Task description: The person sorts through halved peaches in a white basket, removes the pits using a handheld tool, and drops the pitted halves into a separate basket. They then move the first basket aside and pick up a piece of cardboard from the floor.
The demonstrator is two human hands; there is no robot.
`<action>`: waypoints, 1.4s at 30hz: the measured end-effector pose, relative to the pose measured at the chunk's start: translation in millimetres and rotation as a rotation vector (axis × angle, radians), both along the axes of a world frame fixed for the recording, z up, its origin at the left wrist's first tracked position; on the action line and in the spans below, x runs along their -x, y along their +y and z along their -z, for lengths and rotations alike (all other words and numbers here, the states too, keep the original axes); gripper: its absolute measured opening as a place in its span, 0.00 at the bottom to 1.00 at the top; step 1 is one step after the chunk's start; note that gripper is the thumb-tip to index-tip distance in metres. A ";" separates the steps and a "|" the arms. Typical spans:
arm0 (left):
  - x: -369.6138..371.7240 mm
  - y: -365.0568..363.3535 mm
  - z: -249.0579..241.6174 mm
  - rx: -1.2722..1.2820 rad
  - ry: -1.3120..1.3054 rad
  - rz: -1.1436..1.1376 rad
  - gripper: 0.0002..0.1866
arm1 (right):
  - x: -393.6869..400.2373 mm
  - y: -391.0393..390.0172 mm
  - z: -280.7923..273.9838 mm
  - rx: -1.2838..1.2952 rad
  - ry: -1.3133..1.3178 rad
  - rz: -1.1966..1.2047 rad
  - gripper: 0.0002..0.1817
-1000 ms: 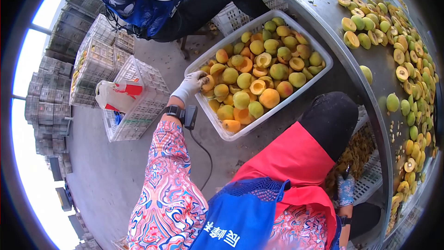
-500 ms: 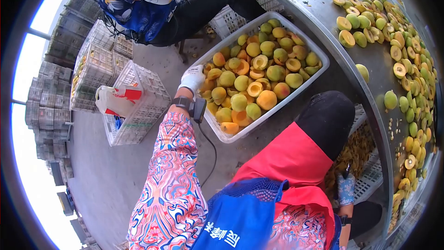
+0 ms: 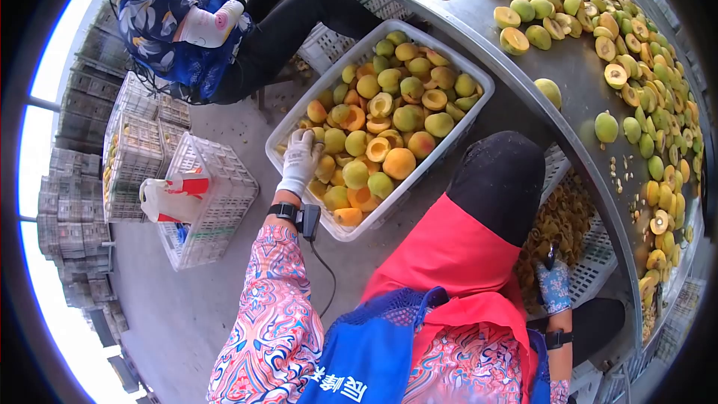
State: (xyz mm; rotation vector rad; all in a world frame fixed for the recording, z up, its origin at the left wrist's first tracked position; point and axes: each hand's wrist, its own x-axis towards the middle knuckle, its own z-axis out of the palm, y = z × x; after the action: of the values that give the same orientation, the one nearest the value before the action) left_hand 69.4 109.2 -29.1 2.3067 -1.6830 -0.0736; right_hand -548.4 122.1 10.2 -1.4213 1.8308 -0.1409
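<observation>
Left hand back on the near rim of the fruit crate

The gloved left hand point(image 3: 301, 161), which a moment ago reached among the peaches point(image 3: 389, 123), now lies flat on the white crate point(image 3: 479, 67) edge, fingers loosely open, holding nothing; the right hand point(image 3: 554, 286) hangs low, grip unclear.

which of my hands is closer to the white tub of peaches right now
Left. Your left hand rests on the near rim of the white tub, fingers over the fruit. Your right hand is down past your knee, beside the crate of fruit pieces under the table, well away from the tub.
</observation>
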 end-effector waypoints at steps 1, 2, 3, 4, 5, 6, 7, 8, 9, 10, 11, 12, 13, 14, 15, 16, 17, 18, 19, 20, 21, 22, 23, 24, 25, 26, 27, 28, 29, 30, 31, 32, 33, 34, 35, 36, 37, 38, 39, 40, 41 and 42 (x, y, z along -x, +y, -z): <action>-2.5 2.1 -0.1 -0.005 -0.003 -0.004 0.19 | 1.9 1.7 4.0 0.005 -0.046 0.011 0.15; -5.2 3.9 0.5 -0.033 0.012 -0.030 0.19 | 5.0 3.1 7.1 -0.001 -0.046 0.004 0.15; -8.4 1.6 1.6 -0.057 0.027 -0.053 0.18 | 4.3 2.6 6.4 0.009 -0.041 -0.015 0.15; -6.7 -4.9 3.5 -0.076 -0.029 -0.087 0.19 | 3.2 3.2 6.3 0.019 -0.037 -0.030 0.16; -4.8 -13.1 5.7 -0.080 -0.030 -0.088 0.19 | 2.0 5.0 7.5 0.015 -0.037 -0.031 0.16; 0.0 -22.9 4.8 -0.135 -0.093 -0.158 0.21 | 1.0 5.9 9.4 0.122 -0.009 -0.078 0.13; 6.0 -30.2 0.9 -0.189 -0.157 -0.231 0.22 | 1.1 6.7 11.5 0.232 0.018 -0.126 0.14; 10.7 -35.6 -5.5 -0.235 -0.177 -0.221 0.24 | 4.0 8.1 15.8 0.235 0.015 -0.128 0.14; 11.7 -37.0 -14.9 -0.229 -0.180 -0.225 0.24 | 4.7 8.2 15.3 0.237 -0.002 -0.129 0.14; 11.4 -39.1 -26.3 -0.324 -0.181 -0.195 0.24 | 5.0 7.0 15.1 0.241 -0.023 -0.128 0.14; 11.5 -42.1 -37.7 -0.418 -0.185 -0.161 0.24 | 7.5 5.5 13.8 0.251 -0.031 -0.126 0.14; 14.3 -41.0 -46.6 -0.415 -0.236 -0.145 0.22 | -2.1 3.6 -8.1 0.179 -0.008 -0.122 0.12; 22.1 -38.5 -54.2 -0.418 -0.239 -0.142 0.22 | -5.7 5.2 -19.6 0.102 0.018 -0.120 0.13; 32.6 -36.0 -60.3 -0.328 -0.192 -0.092 0.20 | 0.2 8.6 -12.6 0.098 0.017 -0.118 0.13; 41.4 -32.1 -61.9 -0.239 -0.144 -0.044 0.19 | 5.3 10.8 -4.6 0.164 -0.028 -0.112 0.13; 47.3 -25.9 -57.0 -0.090 -0.010 0.086 0.17 | 10.2 12.8 2.0 0.230 -0.072 -0.107 0.15; 54.8 -23.2 -55.7 -0.153 0.164 0.119 0.17 | 16.0 14.8 7.7 0.227 -0.073 -0.110 0.15; 65.7 -19.4 -58.1 -0.226 0.231 0.168 0.19 | 17.1 15.0 7.8 0.207 -0.047 -0.112 0.15; 77.3 -14.3 -61.5 -0.296 0.297 0.215 0.20 | 16.7 14.2 7.0 0.189 -0.022 -0.115 0.15; 89.9 -6.4 -62.4 -0.334 0.254 0.197 0.22 | 16.0 13.0 5.5 0.190 -0.023 -0.118 0.15; 101.0 1.7 -61.5 -0.371 0.213 0.179 0.23 | 13.5 11.8 0.3 0.136 -0.012 -0.110 0.12; 104.6 6.9 -53.3 -0.415 0.130 0.180 0.26 | 10.4 11.1 -5.0 0.082 0.000 -0.102 0.12; 102.0 9.4 -49.5 -0.415 0.131 0.175 0.26 | 6.3 11.1 -10.0 0.082 -0.001 -0.107 0.12; 97.8 11.6 -47.0 -0.358 0.232 0.178 0.27 | 1.5 12.0 -15.3 0.136 -0.005 -0.116 0.12; 93.0 13.2 -43.7 -0.300 0.333 0.182 0.28 | -1.4 12.7 -20.1 0.189 -0.009 -0.124 0.12; 86.4 13.2 -38.4 -0.297 0.300 0.196 0.29 | -2.2 11.9 -24.9 0.190 -0.009 -0.127 0.12; 85.5 15.1 -41.4 -0.295 0.299 0.194 0.29 | -3.3 10.2 -29.4 0.168 0.037 -0.172 0.13; 85.3 18.1 -44.1 -0.305 0.225 0.287 0.29 | -4.0 9.7 -31.1 0.145 0.081 -0.214 0.13; 86.3 22.8 -46.2 -0.317 0.150 0.379 0.29 | -3.1 10.6 -29.0 0.144 0.079 -0.213 0.13; 96.4 27.7 -54.2 -0.368 0.101 0.364 0.30 | -0.8 11.2 -25.4 0.149 0.054 -0.199 0.13; 104.3 32.1 -58.3 -0.470 0.069 0.365 0.30 | 1.2 12.0 -21.7 0.153 0.028 -0.187 0.12; 104.4 40.9 -48.4 -0.392 0.131 0.379 0.30 | 3.4 11.9 -17.8 0.154 0.027 -0.187 0.12; 102.8 48.4 -34.4 -0.314 0.193 0.394 0.30 | 5.9 12.3 -13.4 0.143 0.030 -0.185 0.12; 100.6 52.0 -29.5 -0.266 0.250 0.379 0.29 | 6.9 13.3 -11.5 0.131 0.034 -0.181 0.12; 101.3 55.5 -22.7 -0.265 0.252 0.380 0.29 | 6.9 15.5 -10.9 0.131 0.036 -0.181 0.12; 103.8 59.5 -18.1 -0.203 0.311 0.331 0.29 | 4.5 17.3 -12.2 0.226 -0.004 -0.177 0.11; 105.2 63.2 -14.2 -0.142 0.367 0.280 0.28 | 0.1 17.6 -13.3 0.322 -0.048 -0.173 0.11; 108.7 65.8 -9.2 -0.154 0.313 0.319 0.26 | -2.7 17.3 -16.3 0.322 -0.050 -0.177 0.11; 116.9 67.2 -10.8 -0.141 0.268 0.308 0.26 | -4.5 16.0 -23.4 0.286 -0.001 -0.223 0.13; 118.7 68.6 -7.3 -0.150 0.279 0.276 0.25 | -5.7 14.5 -27.4 0.250 0.048 -0.266 0.15; 119.1 68.8 -4.4 -0.159 0.288 0.245 0.24 | -6.9 12.3 -27.0 0.250 0.048 -0.267 0.15; 119.8 68.7 -6.3 -0.163 0.290 0.240 0.24 | -7.5 11.2 -25.6 0.177 0.072 -0.262 0.16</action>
State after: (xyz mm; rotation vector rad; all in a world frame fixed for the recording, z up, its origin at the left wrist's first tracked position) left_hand -50.3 177.9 -22.9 2.0646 -1.8444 -0.5845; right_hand -540.9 133.2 35.8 -1.7974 1.7033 -0.1222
